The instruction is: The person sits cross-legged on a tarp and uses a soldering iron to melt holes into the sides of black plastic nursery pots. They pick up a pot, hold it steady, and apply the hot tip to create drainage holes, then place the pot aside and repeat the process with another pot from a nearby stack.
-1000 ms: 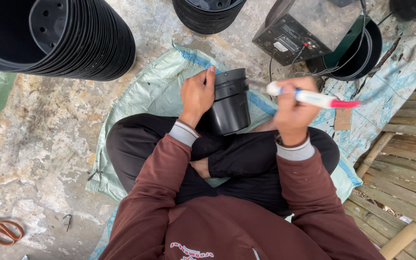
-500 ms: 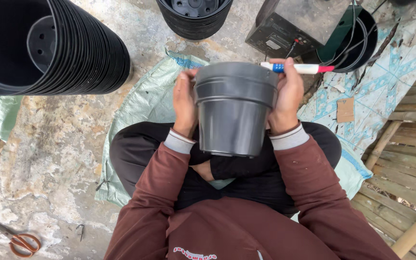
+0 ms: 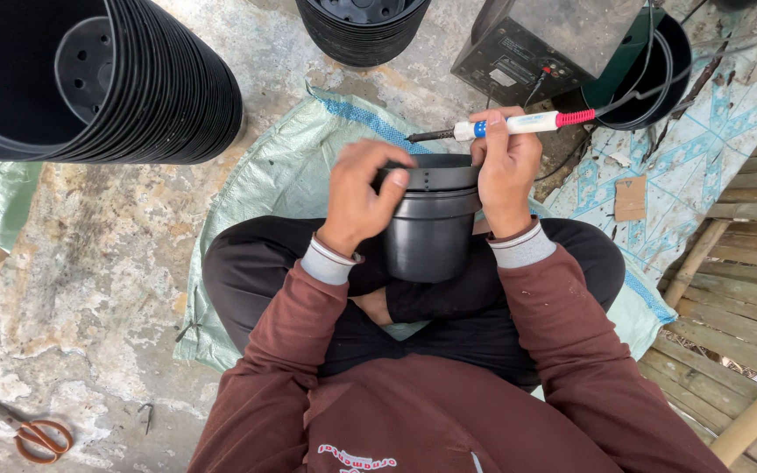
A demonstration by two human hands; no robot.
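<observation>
- Lowered since half a sec ago: the black round plastic plant pot [image 3: 431, 223] has dropped from chest height to the lap, and it looks smaller in view now.
- Left hand [image 3: 359, 194] has shifted from flat on the pot's side to curled over the rim, fingers closed on the edge w/ thumb at the lip.
- Right hand [image 3: 505, 171] braces the pot's right side and stays wrapped round a white pen-shaped soldering iron w/ blue band and red grip [image 3: 505, 125]; dark tip points left, just above the rim, not touching as far as I can tell.
- Pot sits upright betw. crossed legs, over the pale green woven sack [image 3: 282, 166].
- Step in hand, prob.: steadying the pot, bringing the tip to its wall.
- Next move needs a firm left-hand hold and the tip angled down to the rim, fingers kept off it.
- Nearby: big stack of nested black pots [image 3: 133, 79] lying on its side, orange-handled scissors [image 3: 32, 431] on the concrete.
</observation>
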